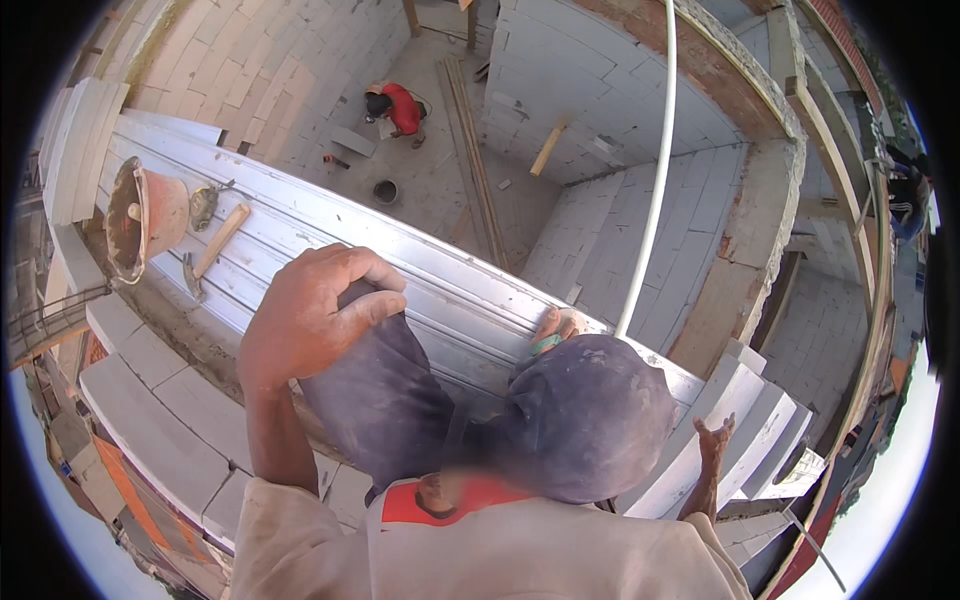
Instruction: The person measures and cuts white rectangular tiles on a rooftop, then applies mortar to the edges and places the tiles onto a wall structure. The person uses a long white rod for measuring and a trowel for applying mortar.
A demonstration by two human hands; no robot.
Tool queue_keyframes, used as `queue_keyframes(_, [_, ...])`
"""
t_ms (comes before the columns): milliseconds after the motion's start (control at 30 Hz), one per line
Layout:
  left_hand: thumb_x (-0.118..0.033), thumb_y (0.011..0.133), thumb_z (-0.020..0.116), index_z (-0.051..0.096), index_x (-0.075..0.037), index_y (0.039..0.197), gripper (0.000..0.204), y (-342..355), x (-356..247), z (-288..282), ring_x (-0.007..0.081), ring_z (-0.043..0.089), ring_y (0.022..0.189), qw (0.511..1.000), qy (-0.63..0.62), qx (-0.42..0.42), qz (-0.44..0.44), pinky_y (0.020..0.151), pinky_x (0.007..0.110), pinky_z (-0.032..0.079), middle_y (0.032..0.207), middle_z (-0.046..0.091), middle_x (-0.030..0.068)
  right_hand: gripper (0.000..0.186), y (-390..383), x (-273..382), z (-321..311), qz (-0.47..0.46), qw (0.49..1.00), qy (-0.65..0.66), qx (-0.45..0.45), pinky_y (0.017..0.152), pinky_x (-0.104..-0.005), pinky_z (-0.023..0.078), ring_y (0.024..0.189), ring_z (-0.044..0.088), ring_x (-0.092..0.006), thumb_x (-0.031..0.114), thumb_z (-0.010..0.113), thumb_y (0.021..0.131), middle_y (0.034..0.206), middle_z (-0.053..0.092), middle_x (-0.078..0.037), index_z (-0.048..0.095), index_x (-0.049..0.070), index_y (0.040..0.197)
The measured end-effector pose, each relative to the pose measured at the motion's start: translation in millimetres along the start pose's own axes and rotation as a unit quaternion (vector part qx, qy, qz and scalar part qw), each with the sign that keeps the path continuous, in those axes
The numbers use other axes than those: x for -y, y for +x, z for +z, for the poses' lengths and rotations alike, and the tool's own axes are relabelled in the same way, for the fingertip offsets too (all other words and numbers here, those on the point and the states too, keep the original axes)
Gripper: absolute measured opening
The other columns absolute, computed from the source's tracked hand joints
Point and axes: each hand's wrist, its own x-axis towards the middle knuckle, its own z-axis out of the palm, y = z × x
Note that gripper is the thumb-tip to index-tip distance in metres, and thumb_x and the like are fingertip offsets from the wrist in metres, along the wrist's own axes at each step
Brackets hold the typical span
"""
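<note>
My left hand [325, 310] rests loosely cupped over my left knee [375, 365], in dark, dusty trousers. A gap shows between its thumb and first finger, and I see no object in it. Held out to the right, my right hand [714, 445] has its fingers apart and nothing in them. Pale building blocks [705, 425] are stacked beside it. Under my legs runs a long ribbed silvery metal panel [440, 310]; the toes of my foot [555, 325] rest at its edge. A hammer [220, 243] with a wooden handle lies on the panel to the left.
Beside the hammer stand a mortar-stained bucket [160, 210] on its side and a small dirty tool [204, 207]. Beyond the panel's edge the room drops to a floor, where a person in red [403, 108] crouches near a black bucket [386, 191]. A white pipe [655, 190] rises ahead.
</note>
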Motion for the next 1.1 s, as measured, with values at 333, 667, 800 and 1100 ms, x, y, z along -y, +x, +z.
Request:
queue_keyframes(333, [-0.011,0.097,0.069,0.070,0.001,0.104,0.015,-5,-18,12,0.0248,0.067,0.102,0.998,-0.021,0.063,-0.023,0.099,0.036,0.048,0.102,0.073,0.0112,0.120,-28,-13,-22,0.023,0.997,-0.029,-0.072,0.127,-0.0497,0.034,0.153,0.037,-0.0453,0.039,0.096,0.075,0.163,0.038,-0.034,0.028,-0.007,0.164])
queue_keyframes(667, [-0.012,0.098,0.068,0.073,-0.001,0.105,0.014,8,-20,9,0.0268,0.069,0.097,0.999,0.001,0.027,-0.024,0.092,0.037,0.052,0.099,0.073,0.0130,0.085,-50,89,51,-0.182,0.981,-0.030,-0.062,0.120,-0.0527,0.040,0.142,0.048,-0.0467,0.013,0.084,0.088,0.151,0.051,-0.030,0.039,0.000,0.159])
queue_keyframes(800, [-0.013,0.097,0.065,0.073,-0.007,0.101,0.011,14,-6,6,0.0331,0.070,0.092,0.998,0.030,-0.011,0.046,0.084,0.043,0.054,0.094,0.075,0.0111,0.075,-63,174,84,-0.337,0.938,0.080,0.020,0.123,-0.0491,0.038,0.146,0.048,-0.0415,0.037,0.078,0.094,0.156,0.052,-0.024,0.050,0.002,0.154])
queue_keyframes(1100, [-0.011,0.092,0.062,0.076,-0.008,0.102,0.018,-22,23,11,0.0347,0.072,0.093,0.998,0.022,-0.035,0.041,0.082,0.049,0.055,0.093,0.076,0.0116,0.061,-146,423,10,-0.500,0.760,0.320,0.265,0.118,-0.0467,0.043,0.135,0.058,-0.0351,0.040,0.072,0.099,0.146,0.060,-0.021,0.056,0.003,0.145])
